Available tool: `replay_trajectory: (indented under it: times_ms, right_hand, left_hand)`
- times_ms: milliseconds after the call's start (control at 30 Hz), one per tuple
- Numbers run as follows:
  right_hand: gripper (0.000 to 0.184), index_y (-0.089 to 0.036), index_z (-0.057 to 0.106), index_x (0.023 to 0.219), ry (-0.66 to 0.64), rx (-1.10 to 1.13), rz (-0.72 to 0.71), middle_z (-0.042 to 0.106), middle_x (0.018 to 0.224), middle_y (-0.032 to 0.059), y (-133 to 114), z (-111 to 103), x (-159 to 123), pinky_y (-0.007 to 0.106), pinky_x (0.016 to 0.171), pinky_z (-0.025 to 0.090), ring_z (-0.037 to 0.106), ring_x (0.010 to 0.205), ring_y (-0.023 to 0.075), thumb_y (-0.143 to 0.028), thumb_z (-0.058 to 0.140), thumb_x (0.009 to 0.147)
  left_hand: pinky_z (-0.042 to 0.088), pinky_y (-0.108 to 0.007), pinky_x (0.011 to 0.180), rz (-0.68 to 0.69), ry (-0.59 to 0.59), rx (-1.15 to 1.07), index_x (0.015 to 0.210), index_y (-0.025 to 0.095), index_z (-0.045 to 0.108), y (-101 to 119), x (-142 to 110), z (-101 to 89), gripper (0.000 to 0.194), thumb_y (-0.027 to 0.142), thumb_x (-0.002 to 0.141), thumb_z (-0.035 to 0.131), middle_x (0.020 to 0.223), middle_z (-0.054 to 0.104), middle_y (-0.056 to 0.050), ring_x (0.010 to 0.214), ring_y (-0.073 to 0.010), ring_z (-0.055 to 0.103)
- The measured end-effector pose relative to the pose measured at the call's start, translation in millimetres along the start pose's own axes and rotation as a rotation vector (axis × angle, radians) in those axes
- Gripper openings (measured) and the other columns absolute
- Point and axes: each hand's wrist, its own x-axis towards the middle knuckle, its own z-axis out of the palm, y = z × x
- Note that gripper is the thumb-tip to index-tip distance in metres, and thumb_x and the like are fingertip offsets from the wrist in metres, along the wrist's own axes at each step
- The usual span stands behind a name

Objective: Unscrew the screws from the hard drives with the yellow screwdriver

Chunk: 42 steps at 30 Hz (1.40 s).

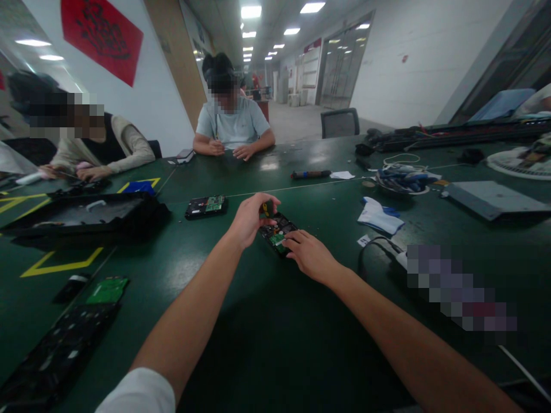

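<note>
The left hand [252, 218] is curling closed around a yellow-and-black tool [267, 209] above an opened black device [282, 248]. The right hand [310, 255] is resting bent fingers at the device's near right edge; whether they are pinching it, I cannot tell. The device is lying on the green table [267, 310], its long axis running from far left to near right. Leftward, a black tray [140, 213] is holding a pale bent piece [95, 205]; rightward, a shallow dish [407, 191] is holding a blue-and-white bundle [402, 177].

A black, green-boarded device [275, 234] lies slantwise beneath a yellow tool [267, 208].
</note>
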Motion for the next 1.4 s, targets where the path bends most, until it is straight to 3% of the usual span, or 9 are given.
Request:
replay_trajectory:
  times_ms: [233, 467, 600, 733, 1067, 1233, 1300, 1400]
  right_hand:
    - [0.024, -0.014, 0.071, 0.120, -0.008, -0.077, 0.099, 0.067, 0.127, 0.0166, -17.0, 6.1, 1.8, 0.047, 0.100, 0.052, 0.059, 0.116, 0.0314, -0.014, 0.066, 0.097]
    - [0.021, -0.012, 0.071, 0.115, 0.000, -0.170, 0.230, 0.066, 0.122, 0.0206, -41.6, 11.8, 8.7, 0.048, 0.094, 0.052, 0.059, 0.113, 0.0338, -0.011, 0.061, 0.097]
    - [0.024, -0.015, 0.071, 0.121, 0.004, -0.096, 0.139, 0.066, 0.127, 0.0171, -25.9, 8.9, 5.9, 0.048, 0.097, 0.053, 0.059, 0.117, 0.0324, -0.017, 0.066, 0.098]
    - [0.030, -0.016, 0.071, 0.126, 0.006, -0.022, 0.070, 0.065, 0.133, 0.0152, -6.4, 8.4, 2.0, 0.046, 0.102, 0.053, 0.059, 0.124, 0.0299, -0.011, 0.064, 0.098]
    - [0.023, -0.018, 0.077, 0.118, 0.032, -0.064, 0.089, 0.069, 0.125, 0.0140, -2.8, -1.3, -2.6, 0.050, 0.100, 0.053, 0.060, 0.119, 0.0323, -0.019, 0.072, 0.095]
    - [0.033, -0.015, 0.075, 0.118, 0.055, -0.009, 0.138, 0.066, 0.121, 0.0158, 12.1, -11.7, -10.6, 0.050, 0.096, 0.052, 0.059, 0.114, 0.0327, -0.037, 0.077, 0.093]
    - [0.029, -0.015, 0.072, 0.121, 0.091, 0.069, 0.182, 0.065, 0.116, 0.0141, 22.0, -12.7, -13.4, 0.044, 0.095, 0.052, 0.061, 0.109, 0.0286, -0.033, 0.070, 0.099]
    - [0.027, -0.015, 0.073, 0.118, 0.089, 0.109, 0.273, 0.063, 0.112, 0.0121, 36.2, -11.7, -15.9, 0.038, 0.090, 0.051, 0.062, 0.101, 0.0234, -0.010, 0.053, 0.100]
  left_hand:
    - [0.053, -0.023, 0.052, -0.001, -0.089, -0.034, 0.081, 0.016, 0.070, -2.9, 0.4, -1.9, 0.021, 0.036, 0.076, 0.066, 0.078, 0.062, -0.004, 0.075, -0.0173, 0.061]
    - [0.052, -0.024, 0.047, 0.039, -0.009, -0.070, 0.081, 0.018, 0.062, -6.1, 4.2, -6.0, 0.023, 0.039, 0.073, 0.067, 0.074, 0.062, -0.001, 0.068, -0.0166, 0.062]
    - [0.047, -0.022, 0.045, 0.066, 0.058, -0.066, 0.079, 0.019, 0.061, -10.6, 9.3, -10.2, 0.023, 0.041, 0.074, 0.062, 0.072, 0.061, -0.001, 0.066, -0.0161, 0.061]
    - [0.029, -0.019, 0.039, 0.067, 0.170, -0.035, 0.073, 0.020, 0.059, -12.5, 18.3, -8.2, 0.021, 0.040, 0.075, 0.054, 0.065, 0.059, -0.001, 0.058, -0.0140, 0.060]
    - [0.032, -0.022, 0.041, 0.107, 0.065, 0.193, 0.068, 0.019, 0.062, -3.9, 17.8, 7.4, 0.024, 0.038, 0.079, 0.051, 0.063, 0.062, -0.004, 0.056, -0.0149, 0.059]
    - [0.034, -0.022, 0.042, 0.109, 0.031, 0.187, 0.071, 0.019, 0.063, -5.0, 18.2, 2.5, 0.024, 0.038, 0.080, 0.053, 0.066, 0.064, -0.005, 0.060, -0.0159, 0.061]
    - [0.035, -0.022, 0.042, 0.107, 0.022, 0.189, 0.071, 0.018, 0.064, -5.0, 18.6, 1.4, 0.023, 0.037, 0.080, 0.053, 0.067, 0.064, -0.005, 0.061, -0.0160, 0.061]
    - [0.036, -0.021, 0.043, 0.101, -0.002, 0.199, 0.072, 0.018, 0.064, -4.6, 18.5, 1.9, 0.023, 0.037, 0.080, 0.053, 0.067, 0.064, -0.005, 0.062, -0.0159, 0.061]
